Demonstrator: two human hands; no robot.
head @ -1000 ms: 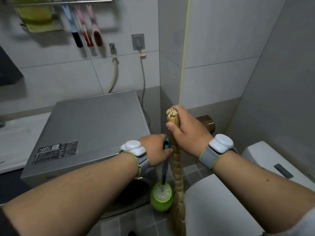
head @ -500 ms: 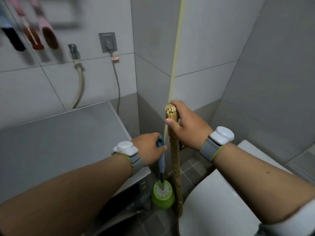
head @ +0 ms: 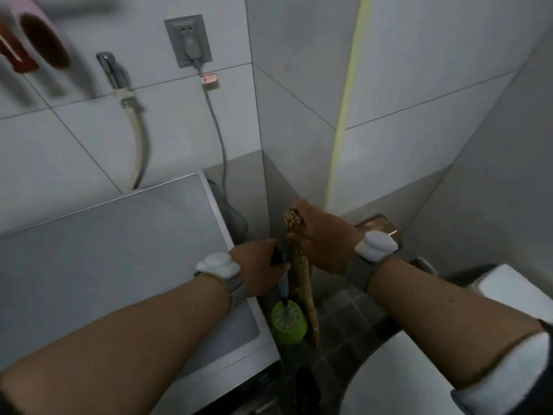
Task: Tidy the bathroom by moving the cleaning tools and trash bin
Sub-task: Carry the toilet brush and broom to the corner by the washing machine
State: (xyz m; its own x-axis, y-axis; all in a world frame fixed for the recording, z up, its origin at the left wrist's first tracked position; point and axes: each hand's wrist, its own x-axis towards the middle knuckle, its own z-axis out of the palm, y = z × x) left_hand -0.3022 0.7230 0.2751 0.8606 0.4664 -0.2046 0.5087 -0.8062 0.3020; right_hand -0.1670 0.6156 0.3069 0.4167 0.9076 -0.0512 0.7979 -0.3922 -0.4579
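My right hand grips the top of a straw broom handle, which stands nearly upright in the narrow gap between washing machine and toilet. My left hand is closed on the blue-grey handle of a toilet brush. The white brush head sits in its green holder on the dark tiled floor, touching the broom's left side. The two hands are close together, almost touching. No trash bin is in view.
A grey washing machine fills the left. A white toilet is at the right. A tiled wall corner stands straight ahead, with a socket, cable and hose on the left wall. A brown fitting sits behind my right wrist.
Both hands have moved forward and lower into the gap with the broom and brush. The view has swung right and down, showing less of the washing machine top.
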